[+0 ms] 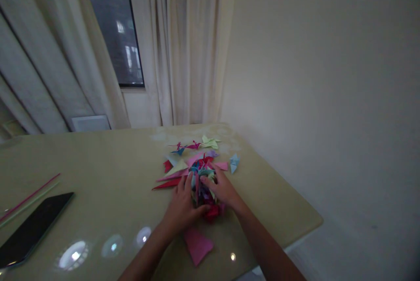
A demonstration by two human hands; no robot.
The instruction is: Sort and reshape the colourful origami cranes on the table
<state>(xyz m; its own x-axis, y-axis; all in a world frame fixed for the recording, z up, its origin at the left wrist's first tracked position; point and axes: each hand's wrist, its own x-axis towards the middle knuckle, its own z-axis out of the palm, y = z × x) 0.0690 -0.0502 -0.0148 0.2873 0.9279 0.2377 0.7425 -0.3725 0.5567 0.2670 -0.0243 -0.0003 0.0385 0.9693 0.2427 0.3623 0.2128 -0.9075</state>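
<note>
A heap of folded coloured paper shapes (201, 175) lies near the table's far right corner. My left hand (181, 204) rests against the heap's left side with fingers curved round it. My right hand (222, 188) presses on the heap from the right, fingers bent over the top. Both hands cup the pile between them. A pink folded sheet (197, 244) lies on the table just below my hands. Looser pieces sit beyond: a light green one (210, 142), a light blue one (234, 162), and red and pink triangles (170, 179) at the left.
A dark phone or tablet (32, 228) lies at the left of the glossy table (108, 176), with thin pink and green sticks (28, 198) beside it. Curtains and a dark window (113, 23) stand behind. The table's right edge (305, 224) is close to my right arm.
</note>
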